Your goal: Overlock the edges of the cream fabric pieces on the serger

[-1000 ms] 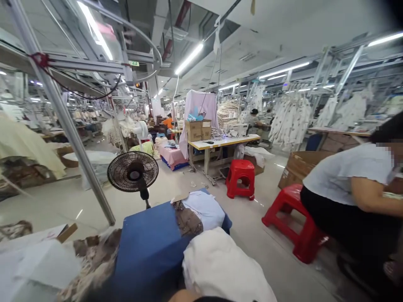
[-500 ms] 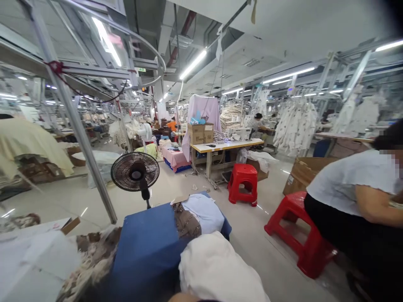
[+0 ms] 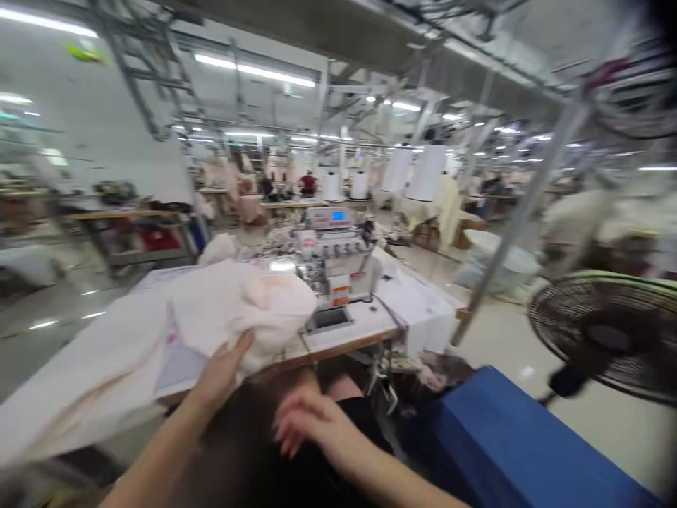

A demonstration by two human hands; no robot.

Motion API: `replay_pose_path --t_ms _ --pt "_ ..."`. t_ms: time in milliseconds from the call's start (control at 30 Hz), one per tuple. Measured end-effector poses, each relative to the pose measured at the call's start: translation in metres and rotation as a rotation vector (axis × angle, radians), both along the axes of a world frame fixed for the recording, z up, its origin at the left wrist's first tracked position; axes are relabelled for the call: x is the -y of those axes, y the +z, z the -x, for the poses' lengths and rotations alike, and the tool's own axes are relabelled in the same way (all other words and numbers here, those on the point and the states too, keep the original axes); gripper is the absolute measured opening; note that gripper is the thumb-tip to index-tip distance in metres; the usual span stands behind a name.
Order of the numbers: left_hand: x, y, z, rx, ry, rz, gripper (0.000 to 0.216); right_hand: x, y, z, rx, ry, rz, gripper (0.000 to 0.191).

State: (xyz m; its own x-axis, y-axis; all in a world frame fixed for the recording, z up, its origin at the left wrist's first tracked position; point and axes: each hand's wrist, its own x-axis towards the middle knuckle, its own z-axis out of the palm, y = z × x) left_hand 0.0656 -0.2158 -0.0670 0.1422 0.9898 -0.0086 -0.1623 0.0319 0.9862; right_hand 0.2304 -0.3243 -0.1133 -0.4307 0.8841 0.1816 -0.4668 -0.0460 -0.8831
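Note:
A heap of cream fabric (image 3: pixel 233 310) lies on a white sewing table (image 3: pixel 364 326), left of an overlock sewing machine (image 3: pixel 333 257). My left hand (image 3: pixel 225 374) reaches up to the heap's lower edge and grips it, thumb on top. My right hand (image 3: pixel 304 423) hangs below the table edge over my dark lap, fingers loosely curled downward and blurred, with nothing visible in them.
A blue fabric-covered bin (image 3: pixel 508 444) stands at my right. A black standing fan (image 3: pixel 608 335) is beyond it, beside a slanted metal post (image 3: pixel 521 219). Other worktables and hanging garments fill the hall behind. The whole view is motion-blurred.
The view has swung sharply left, from the aisle with red stools and a seated person to my own sewing table. Both my hands have come into view, the left on the fabric.

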Motion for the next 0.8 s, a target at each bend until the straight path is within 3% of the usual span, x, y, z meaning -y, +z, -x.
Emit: replay_pose_path --t_ms 133,267,333,467,500,533,600,667,800 --pt "0.029 -0.014 0.014 0.080 -0.033 0.041 0.069 -0.044 0.004 -0.006 -0.002 -0.252 0.265 0.049" --pt "0.052 -0.019 0.024 -0.133 -0.128 -0.036 0.060 -0.066 0.017 -0.024 0.058 -0.315 0.287 0.054" --pt "0.068 -0.021 0.025 -0.331 -0.279 -0.147 0.053 -0.070 0.014 -0.032 0.132 -0.370 0.248 0.049" --pt "0.092 -0.024 0.014 -0.680 -0.782 -0.502 0.040 -0.062 -0.004 -0.040 0.267 -0.446 0.132 0.039" --pt "0.091 -0.026 0.011 -0.719 -0.771 -0.626 0.042 -0.056 -0.007 -0.042 0.301 -0.444 0.096 0.038" --pt "0.086 -0.029 0.010 -0.746 -0.665 -0.742 0.047 -0.048 -0.008 -0.044 0.342 -0.438 0.050 0.037" --pt "0.067 -0.039 0.011 -0.791 -0.305 -0.877 0.061 -0.031 -0.003 -0.048 0.450 -0.421 -0.064 0.035" --pt "0.041 -0.052 0.017 -0.804 -0.010 -0.869 0.068 -0.011 0.010 -0.053 0.582 -0.393 -0.200 0.034" --pt "0.016 -0.076 0.035 -0.757 0.087 -0.796 0.030 0.032 0.049 -0.058 0.794 -0.329 -0.538 0.028"
